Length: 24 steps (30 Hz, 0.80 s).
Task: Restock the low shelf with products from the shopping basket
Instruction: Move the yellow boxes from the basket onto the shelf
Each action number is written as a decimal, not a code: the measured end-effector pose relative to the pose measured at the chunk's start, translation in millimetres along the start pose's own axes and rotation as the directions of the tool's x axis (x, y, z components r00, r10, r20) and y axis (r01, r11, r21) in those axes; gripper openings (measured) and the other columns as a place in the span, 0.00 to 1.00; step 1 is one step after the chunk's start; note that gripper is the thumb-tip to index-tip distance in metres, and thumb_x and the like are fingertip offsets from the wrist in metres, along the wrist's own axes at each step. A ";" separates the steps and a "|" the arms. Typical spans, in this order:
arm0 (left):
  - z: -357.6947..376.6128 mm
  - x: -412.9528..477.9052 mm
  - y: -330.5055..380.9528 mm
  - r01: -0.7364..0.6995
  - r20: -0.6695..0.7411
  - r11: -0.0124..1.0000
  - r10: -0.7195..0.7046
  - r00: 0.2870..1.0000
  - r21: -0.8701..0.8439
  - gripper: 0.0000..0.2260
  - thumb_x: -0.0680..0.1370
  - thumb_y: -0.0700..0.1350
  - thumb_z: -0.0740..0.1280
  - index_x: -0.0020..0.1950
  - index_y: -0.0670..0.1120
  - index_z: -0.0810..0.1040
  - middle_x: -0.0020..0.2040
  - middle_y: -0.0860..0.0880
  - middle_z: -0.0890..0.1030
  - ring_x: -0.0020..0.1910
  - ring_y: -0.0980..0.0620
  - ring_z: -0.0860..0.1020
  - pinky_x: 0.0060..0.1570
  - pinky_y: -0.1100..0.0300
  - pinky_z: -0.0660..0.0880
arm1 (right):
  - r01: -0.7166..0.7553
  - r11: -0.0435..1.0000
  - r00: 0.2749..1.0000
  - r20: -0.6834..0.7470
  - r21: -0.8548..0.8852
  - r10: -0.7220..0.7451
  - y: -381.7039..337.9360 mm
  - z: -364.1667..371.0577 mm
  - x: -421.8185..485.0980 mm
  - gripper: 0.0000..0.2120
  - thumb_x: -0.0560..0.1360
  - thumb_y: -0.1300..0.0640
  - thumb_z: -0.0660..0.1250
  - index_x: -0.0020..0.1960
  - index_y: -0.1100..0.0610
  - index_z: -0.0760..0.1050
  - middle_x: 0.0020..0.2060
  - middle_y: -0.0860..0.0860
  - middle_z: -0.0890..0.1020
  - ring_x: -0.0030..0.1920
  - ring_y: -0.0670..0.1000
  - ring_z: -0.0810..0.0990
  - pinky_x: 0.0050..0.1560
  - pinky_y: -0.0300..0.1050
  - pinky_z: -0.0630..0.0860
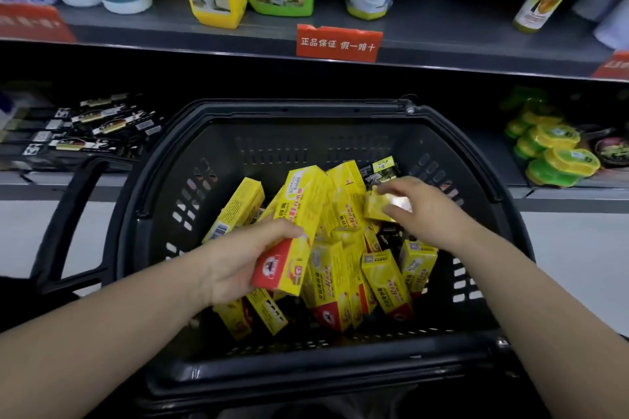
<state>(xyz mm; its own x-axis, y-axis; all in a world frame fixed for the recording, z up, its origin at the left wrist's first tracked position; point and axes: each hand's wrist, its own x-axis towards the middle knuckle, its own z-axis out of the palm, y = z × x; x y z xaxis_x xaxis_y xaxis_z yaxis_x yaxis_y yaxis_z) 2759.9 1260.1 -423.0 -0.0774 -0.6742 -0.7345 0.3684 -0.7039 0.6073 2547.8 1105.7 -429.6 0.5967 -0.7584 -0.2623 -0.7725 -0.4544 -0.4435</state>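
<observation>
Reaching into basket (pixel 149 187) with both hands. Looks early or mid-run; cannot tell which. Counting a dozen or more yellow boxes (pixel 337 282) remaining inside, heaped across the basket floor from 6 to 12 o'clock. Seeing none of them on low shelf (pixel 561 192); cannot read the dark stretch at 12 o'clock, straight behind the basket. Noting black packs (pixel 102 133) at 10 o'clock on that shelf, green-yellow tubs (pixel 551 153) at 2 o'clock.

Gripping with left hand (pixel 235 265): fingers curled round long box (pixel 299 214), thumb on its upper face, red end toward 6 o'clock, box tilted and raised above the heap at its 9 o'clock side. Pinching, apparently, with right hand (pixel 422 211) at 1 o'clock of the heap: fingers bent over small box (pixel 377 206), though blurred, so not certain.

Describing boxes: slim cartons, yellow with red end panels, print and barcodes on sides, lying at all angles, some leaning, some on end. Judging them light and rigid, fit for one hand. Remaining: nearly all the carrying and shelving.
</observation>
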 end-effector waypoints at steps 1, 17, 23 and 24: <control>-6.8 -2.5 -0.4 0.008 -0.005 1.000 -0.008 1.000 -0.009 0.24 0.60 0.51 0.72 0.54 0.46 0.76 0.43 0.46 0.81 0.37 0.50 0.80 0.40 0.57 0.78 | -0.060 0.992 0.998 0.010 -0.114 0.062 13.4 2.9 3.8 0.22 0.75 0.56 0.67 0.68 0.52 0.68 0.66 0.50 0.72 0.64 0.51 0.72 0.62 0.43 0.67; -12.9 21.6 -10.9 -0.062 -0.157 0.998 0.062 0.986 0.007 0.16 0.73 0.56 0.66 0.52 0.46 0.81 0.43 0.46 0.85 0.38 0.49 0.83 0.37 0.55 0.79 | -0.280 0.477 0.944 0.150 0.833 0.292 -26.8 16.3 -10.3 0.09 0.77 0.56 0.61 0.51 0.60 0.77 0.44 0.56 0.82 0.44 0.54 0.81 0.44 0.46 0.79; -8.4 22.4 -12.0 -0.082 -0.071 0.996 0.079 0.994 -0.036 0.14 0.70 0.54 0.68 0.53 0.50 0.80 0.46 0.48 0.85 0.45 0.49 0.84 0.46 0.52 0.80 | -0.411 0.160 0.910 0.393 0.898 0.132 -62.0 47.5 -20.6 0.16 0.78 0.59 0.59 0.63 0.66 0.71 0.49 0.59 0.81 0.46 0.55 0.80 0.49 0.51 0.79; -8.8 21.8 -12.1 -0.077 -0.045 0.997 0.075 0.996 -0.028 0.17 0.69 0.54 0.68 0.55 0.50 0.79 0.48 0.48 0.85 0.46 0.49 0.84 0.45 0.53 0.80 | -0.394 0.172 0.919 0.380 0.903 0.105 -65.5 52.8 -22.7 0.16 0.78 0.59 0.61 0.63 0.63 0.71 0.49 0.58 0.82 0.47 0.54 0.81 0.50 0.50 0.80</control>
<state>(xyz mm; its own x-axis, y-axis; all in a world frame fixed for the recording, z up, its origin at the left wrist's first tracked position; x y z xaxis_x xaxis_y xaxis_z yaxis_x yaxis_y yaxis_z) 2761.9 1255.8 -449.0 -0.0074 -0.7145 -0.6996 0.3990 -0.6436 0.6531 2596.3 1177.3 -439.7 0.5494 -0.5669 -0.6139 -0.1721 0.6421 -0.7470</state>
